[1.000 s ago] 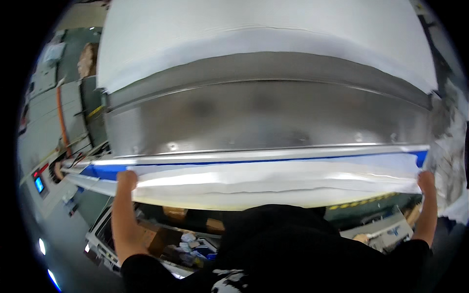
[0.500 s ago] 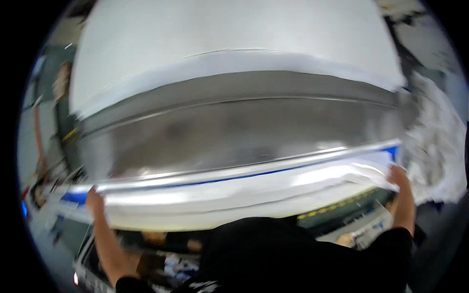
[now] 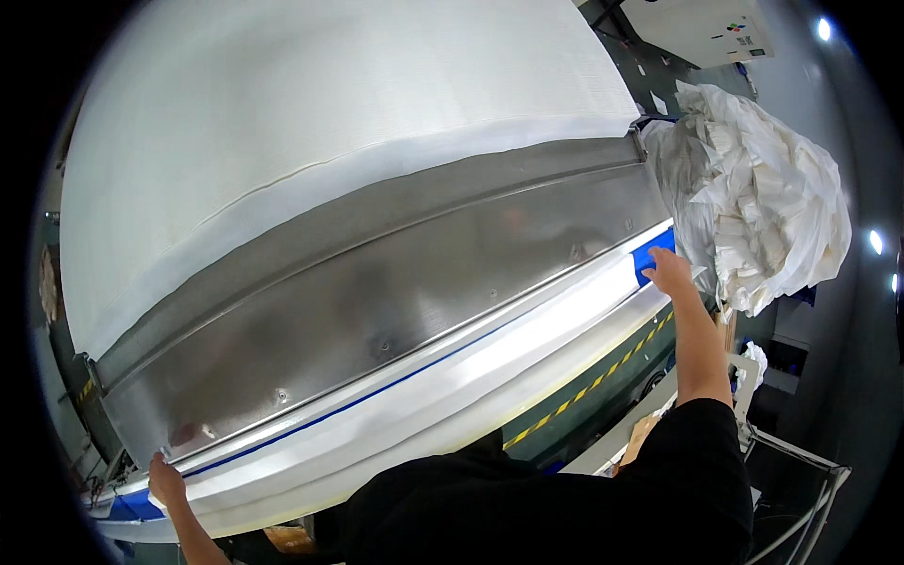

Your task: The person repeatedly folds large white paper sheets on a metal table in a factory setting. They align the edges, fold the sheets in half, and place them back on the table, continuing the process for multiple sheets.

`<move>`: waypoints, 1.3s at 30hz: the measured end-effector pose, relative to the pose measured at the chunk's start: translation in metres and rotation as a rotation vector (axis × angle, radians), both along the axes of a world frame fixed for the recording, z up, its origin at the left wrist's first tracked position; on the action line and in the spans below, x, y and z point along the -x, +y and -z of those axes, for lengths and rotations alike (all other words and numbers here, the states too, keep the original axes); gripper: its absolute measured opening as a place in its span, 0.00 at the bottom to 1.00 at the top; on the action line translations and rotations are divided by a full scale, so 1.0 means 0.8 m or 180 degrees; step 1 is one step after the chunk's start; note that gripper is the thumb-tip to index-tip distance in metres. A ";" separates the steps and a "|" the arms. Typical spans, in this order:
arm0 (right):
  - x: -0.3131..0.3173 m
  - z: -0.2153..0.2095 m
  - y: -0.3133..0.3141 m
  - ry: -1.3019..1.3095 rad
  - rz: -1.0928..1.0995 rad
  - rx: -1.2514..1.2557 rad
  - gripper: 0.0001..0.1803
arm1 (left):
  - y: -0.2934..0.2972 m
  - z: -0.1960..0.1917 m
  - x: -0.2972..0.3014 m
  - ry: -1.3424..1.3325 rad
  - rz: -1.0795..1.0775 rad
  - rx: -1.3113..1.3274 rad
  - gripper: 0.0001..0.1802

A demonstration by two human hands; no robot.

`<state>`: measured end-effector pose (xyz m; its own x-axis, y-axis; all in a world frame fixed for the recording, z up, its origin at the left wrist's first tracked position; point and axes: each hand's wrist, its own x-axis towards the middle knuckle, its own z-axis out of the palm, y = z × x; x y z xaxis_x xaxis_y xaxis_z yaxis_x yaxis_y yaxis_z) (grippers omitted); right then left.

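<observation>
A long white sheet [image 3: 414,391] lies over a blue-surfaced bar along the near edge of a metal panel [image 3: 395,282]. Blue surface [image 3: 657,247] shows at the right end and more blue at the left end. My left hand [image 3: 167,482] is closed at the sheet's left end, where a bit of white shows under the fingers. At the right end, my right hand [image 3: 669,271] rests by the blue surface with thumb and forefinger apart, and no cloth shows between them.
Beyond the metal panel a broad white sheet [image 3: 339,85] slopes away. On the right hangs a large crumpled white heap [image 3: 763,198]. Yellow-black striped tape [image 3: 589,386] marks the dark floor below. A pale metal frame [image 3: 800,452] stands at lower right.
The view has turned, so the panel now slants down to the left. My right hand has let go of the bunched sheet end, which now lies flatter along the bar.
</observation>
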<state>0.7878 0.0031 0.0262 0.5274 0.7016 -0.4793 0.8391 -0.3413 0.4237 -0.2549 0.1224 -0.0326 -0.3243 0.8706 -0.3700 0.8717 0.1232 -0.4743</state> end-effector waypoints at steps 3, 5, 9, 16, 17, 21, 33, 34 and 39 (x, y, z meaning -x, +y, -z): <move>-0.007 0.002 -0.018 0.0005 0.0143 0.0063 0.18 | 0.014 0.007 -0.016 -0.0029 -0.0138 -0.0089 0.13; 0.002 0.005 -0.018 0.0056 0.0292 0.0345 0.16 | 0.018 0.009 -0.028 -0.0235 -0.0151 -0.0334 0.15; 0.064 0.032 0.026 0.0191 0.0189 0.0369 0.14 | 0.012 0.041 0.016 -0.0894 0.0178 -0.1120 0.18; 0.295 0.034 0.160 0.1409 -0.0947 -0.0478 0.09 | 0.109 0.042 -0.064 -0.0752 0.0645 -0.2035 0.23; 0.336 0.039 0.188 0.1594 -0.1134 -0.0531 0.10 | 0.122 0.038 -0.066 -0.0637 0.0719 -0.2075 0.23; 0.494 0.025 0.289 0.2188 -0.1802 -0.0547 0.11 | 0.157 0.043 -0.104 -0.0929 0.0551 -0.2318 0.23; 1.048 0.053 0.528 0.4132 -0.2826 -0.1238 0.11 | 0.161 0.073 -0.083 -0.1979 0.0299 -0.2720 0.20; 1.073 0.060 0.545 0.4256 -0.2747 -0.1318 0.11 | 0.165 0.074 -0.085 -0.2017 0.0288 -0.2718 0.20; 1.145 0.070 0.579 0.4207 -0.2662 -0.1181 0.09 | 0.161 0.073 -0.079 -0.2122 0.0187 -0.2742 0.20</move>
